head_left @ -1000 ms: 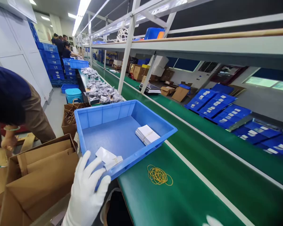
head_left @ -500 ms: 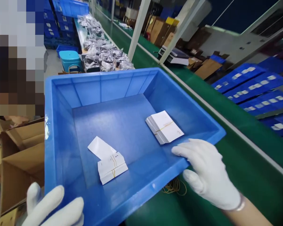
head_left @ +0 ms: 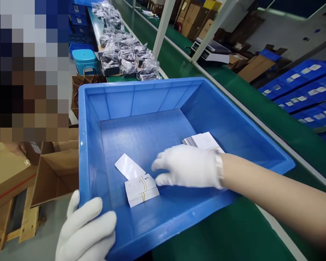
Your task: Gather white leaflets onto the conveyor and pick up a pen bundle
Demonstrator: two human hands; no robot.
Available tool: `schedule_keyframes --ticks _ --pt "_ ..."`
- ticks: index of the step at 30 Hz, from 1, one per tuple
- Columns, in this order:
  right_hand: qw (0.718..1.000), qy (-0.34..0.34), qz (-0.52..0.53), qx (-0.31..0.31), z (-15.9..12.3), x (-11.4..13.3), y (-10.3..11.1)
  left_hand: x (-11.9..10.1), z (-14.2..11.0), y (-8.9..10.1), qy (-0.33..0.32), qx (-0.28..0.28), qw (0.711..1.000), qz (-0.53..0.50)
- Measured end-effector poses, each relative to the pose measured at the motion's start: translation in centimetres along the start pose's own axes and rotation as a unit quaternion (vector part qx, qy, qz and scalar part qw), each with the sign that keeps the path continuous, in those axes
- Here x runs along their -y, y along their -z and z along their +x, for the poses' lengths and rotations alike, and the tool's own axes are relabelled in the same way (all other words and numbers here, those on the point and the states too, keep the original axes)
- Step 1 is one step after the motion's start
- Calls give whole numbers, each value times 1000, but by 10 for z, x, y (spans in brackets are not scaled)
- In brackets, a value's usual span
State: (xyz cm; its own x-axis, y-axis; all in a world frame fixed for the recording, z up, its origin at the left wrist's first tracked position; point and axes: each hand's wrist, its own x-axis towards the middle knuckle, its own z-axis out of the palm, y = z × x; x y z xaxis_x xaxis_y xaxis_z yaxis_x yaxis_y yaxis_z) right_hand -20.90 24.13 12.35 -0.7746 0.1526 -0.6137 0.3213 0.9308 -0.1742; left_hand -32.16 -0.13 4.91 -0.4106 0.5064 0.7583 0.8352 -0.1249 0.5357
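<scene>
Since half a second ago the right hand (head_left: 188, 166) has left the near rim and come inside the blue bin (head_left: 250, 145), fingers loosely spread and holding nothing, tips just beside the small banded card stack (head_left: 141, 189) on the bin floor. Gripping the bin's near-left corner, the left hand (head_left: 87, 230) alone steadies it; part of the bin overhangs the green belt (head_left: 260, 105), so it could tip. Beyond the bin lie bagged parts (head_left: 130, 58); left of it, an open carton (head_left: 54, 174). Behind the wrist sits a second card bundle (head_left: 203, 140), and a loose white slip (head_left: 127, 166) touches the stack and may get swept along.
</scene>
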Motion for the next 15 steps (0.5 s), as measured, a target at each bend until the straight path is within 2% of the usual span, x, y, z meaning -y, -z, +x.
schedule_keyframes --ticks 1,2,4,6,8,11,12,13,15 --pt "999 -9 -21 36 20 8 6 -2 0 -1 11 -2 1000 -3" --pt "998 -4 -48 42 40 14 10 -3 -1 -1 11 -6 1000 -7" --pt "989 64 -131 -10 77 23 12 -5 -2 -2 -5 -12 1000 -9" --pt "962 161 -211 -62 105 28 7 -4 -2 -3 -5 -22 1000 -3" --pt "944 217 -243 -59 121 31 1 -3 -2 -2 -11 -17 1000 0" --pt "947 216 -236 31 122 31 -1 -2 -2 -1 -15 -7 1000 -8" --pt "945 218 -241 29 117 28 2 -2 -2 -1 -12 -5 1000 -12" --pt "943 221 -250 -1 111 24 6 -3 -2 -2 -5 -10 1000 -15" --pt "926 225 -269 -142 98 10 16 -5 -1 -5 8 -28 999 -21"
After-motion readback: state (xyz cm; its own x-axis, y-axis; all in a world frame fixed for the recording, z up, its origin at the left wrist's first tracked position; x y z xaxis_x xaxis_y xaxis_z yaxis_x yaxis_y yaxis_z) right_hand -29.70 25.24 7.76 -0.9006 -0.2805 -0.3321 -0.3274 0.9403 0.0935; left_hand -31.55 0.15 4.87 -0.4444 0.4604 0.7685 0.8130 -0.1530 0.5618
